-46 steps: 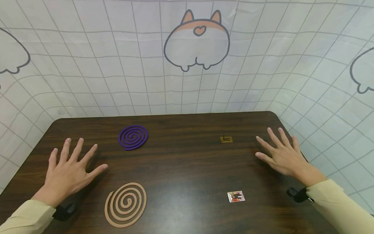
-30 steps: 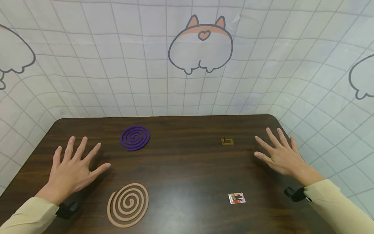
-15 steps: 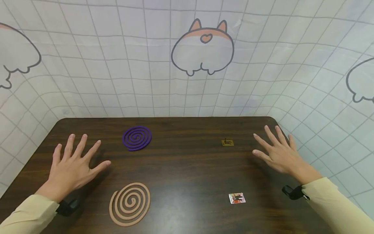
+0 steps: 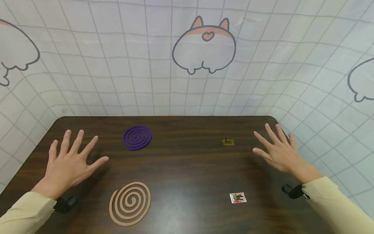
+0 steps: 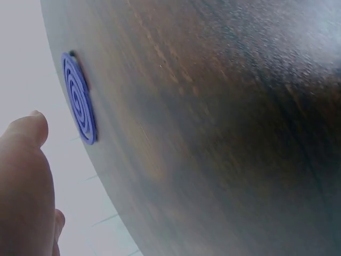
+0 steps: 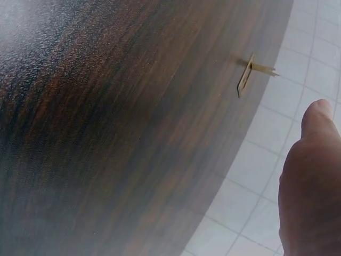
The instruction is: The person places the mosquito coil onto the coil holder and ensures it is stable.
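Note:
My left hand is held over the left of the dark wooden table with its fingers spread, holding nothing. Just right of it lie two flat spiral mosquito coils: a purple coil toward the back and a tan coil nearer the front. Over the right side, my right hand is likewise spread and holds nothing. Left of its fingertips sits a small gold metal coil stand; a prong sticks up from the stand in the right wrist view. A small white and red printed plate lies nearer the front.
Behind the dark table hangs a white grid-patterned curtain with cartoon animal drawings, wrapping round both sides. Black wrist cameras are strapped at both cuffs. A light glare falls on the table's front middle.
The head view has tilted and shifted slightly, so the table things sit a little further right in it. Both hands stay spread, moving only slightly; nothing on the table has been touched.

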`<action>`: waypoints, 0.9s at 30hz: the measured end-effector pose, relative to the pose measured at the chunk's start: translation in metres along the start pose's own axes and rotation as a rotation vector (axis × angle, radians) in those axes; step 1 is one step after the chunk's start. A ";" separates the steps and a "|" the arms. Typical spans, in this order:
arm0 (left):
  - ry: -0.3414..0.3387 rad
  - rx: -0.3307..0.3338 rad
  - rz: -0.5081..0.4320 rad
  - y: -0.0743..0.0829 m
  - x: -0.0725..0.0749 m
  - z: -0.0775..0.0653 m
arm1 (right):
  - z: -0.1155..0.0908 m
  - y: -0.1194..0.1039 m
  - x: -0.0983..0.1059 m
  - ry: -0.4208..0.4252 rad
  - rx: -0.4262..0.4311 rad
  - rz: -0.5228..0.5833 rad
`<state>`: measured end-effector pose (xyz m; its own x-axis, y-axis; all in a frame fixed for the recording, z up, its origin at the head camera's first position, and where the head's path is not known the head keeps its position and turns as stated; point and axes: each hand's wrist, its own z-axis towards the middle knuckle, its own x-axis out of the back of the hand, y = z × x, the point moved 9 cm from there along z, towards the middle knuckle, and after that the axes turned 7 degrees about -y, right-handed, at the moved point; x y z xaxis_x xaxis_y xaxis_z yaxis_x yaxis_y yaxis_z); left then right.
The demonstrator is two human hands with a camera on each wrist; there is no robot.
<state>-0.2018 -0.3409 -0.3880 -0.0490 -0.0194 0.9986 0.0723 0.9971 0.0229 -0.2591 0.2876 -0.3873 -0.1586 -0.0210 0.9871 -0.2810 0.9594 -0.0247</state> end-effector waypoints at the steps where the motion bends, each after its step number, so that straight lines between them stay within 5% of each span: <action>1: 0.003 0.002 -0.002 0.001 0.001 0.001 | 0.000 0.000 0.001 0.003 -0.001 -0.001; 27: 0.024 0.012 -0.011 0.004 0.003 0.009 | 0.014 -0.004 0.005 0.025 -0.003 0.009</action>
<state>-0.2105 -0.3366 -0.3853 -0.0262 -0.0319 0.9991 0.0601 0.9976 0.0334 -0.2718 0.2798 -0.3848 -0.1376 -0.0056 0.9905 -0.2765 0.9604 -0.0330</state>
